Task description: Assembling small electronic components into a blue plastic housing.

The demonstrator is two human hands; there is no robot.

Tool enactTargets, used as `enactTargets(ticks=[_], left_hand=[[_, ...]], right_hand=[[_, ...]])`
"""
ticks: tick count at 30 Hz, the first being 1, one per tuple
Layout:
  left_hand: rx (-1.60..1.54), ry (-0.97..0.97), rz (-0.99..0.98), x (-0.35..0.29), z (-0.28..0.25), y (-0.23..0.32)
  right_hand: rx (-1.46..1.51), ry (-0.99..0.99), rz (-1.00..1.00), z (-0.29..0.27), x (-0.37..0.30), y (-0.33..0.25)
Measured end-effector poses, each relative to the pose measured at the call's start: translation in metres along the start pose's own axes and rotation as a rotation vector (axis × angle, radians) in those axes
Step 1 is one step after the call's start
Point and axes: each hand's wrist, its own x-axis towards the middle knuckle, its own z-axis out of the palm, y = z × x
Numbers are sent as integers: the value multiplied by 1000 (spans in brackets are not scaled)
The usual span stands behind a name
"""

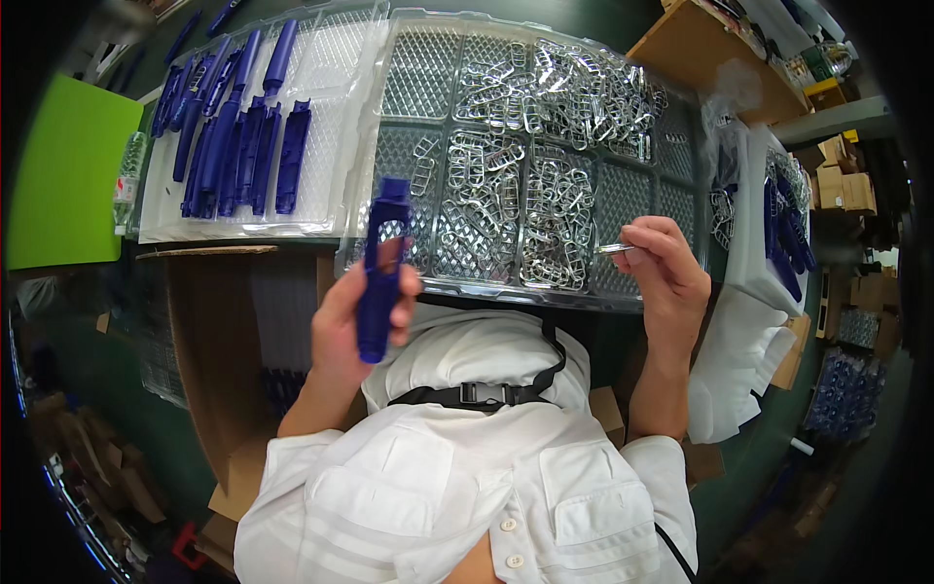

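Note:
My left hand (336, 326) is closed around a dark blue plastic handle shell (377, 302), held upright with an oblong opening near its middle. On the right, my right hand (669, 268) pinches a small shiny metal ring piece (615, 249) between thumb and fingertips, seen edge-on. Between the hands and beyond them lies a clear compartment tray (428, 277) heaped with similar oval metal rings (557, 209). The two held parts are well apart. To the left, a white tray (321, 165) bears several more blue handle shells (243, 156) laid side by side.
A green panel (73, 175) and a plastic bottle (126, 180) stand at the far left. Below the table edge at left is an open cardboard box (209, 341). At right, a white foam box (759, 234) carries more blue parts, with white sheeting (735, 375) hanging below.

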Motion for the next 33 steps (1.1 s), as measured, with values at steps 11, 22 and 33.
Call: enactTargets(ticks=[11,22,33], left_hand=[[218,-361,-373,67,84,-62],[598,-359,-243,63,89,-72],[635,-344,-218,62,80,-74]], right_hand=[[-142,4,-94,-7,-21,-41],[-637,-26,-211,15,-12,-44],[-680,-103,-167,22,-15,-27]])
